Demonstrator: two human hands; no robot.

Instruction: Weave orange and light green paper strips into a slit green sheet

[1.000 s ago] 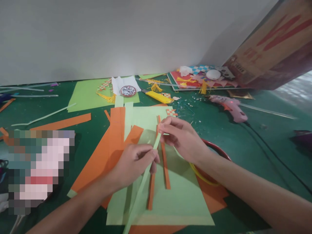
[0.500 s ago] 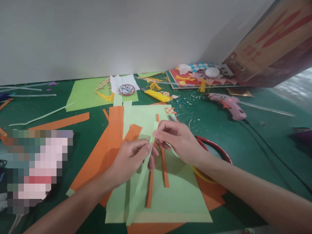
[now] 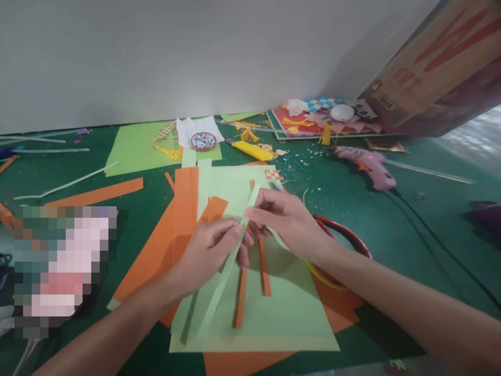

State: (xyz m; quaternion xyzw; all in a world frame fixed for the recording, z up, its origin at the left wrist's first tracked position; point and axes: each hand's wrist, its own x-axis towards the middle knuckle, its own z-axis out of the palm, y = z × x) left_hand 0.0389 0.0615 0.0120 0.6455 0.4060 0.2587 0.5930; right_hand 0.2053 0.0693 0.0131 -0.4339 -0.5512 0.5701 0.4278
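Green strip (image 3: 224, 277) pinched in left fingers (image 3: 232, 237) and right fingers (image 3: 261, 215); bag lettering (image 3: 407, 78) seems illegible.

We record: one plain grey wall (image 3: 195, 57); one green table (image 3: 450, 216) in front of it; pale glare (image 3: 479, 140) at far right.

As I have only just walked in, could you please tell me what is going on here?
A person's left hand and right hand pinch a light green paper strip between their fingers, over a light green sheet. Narrow orange strips lie on that sheet. Off to the right, a pink glue gun lies on the green table.
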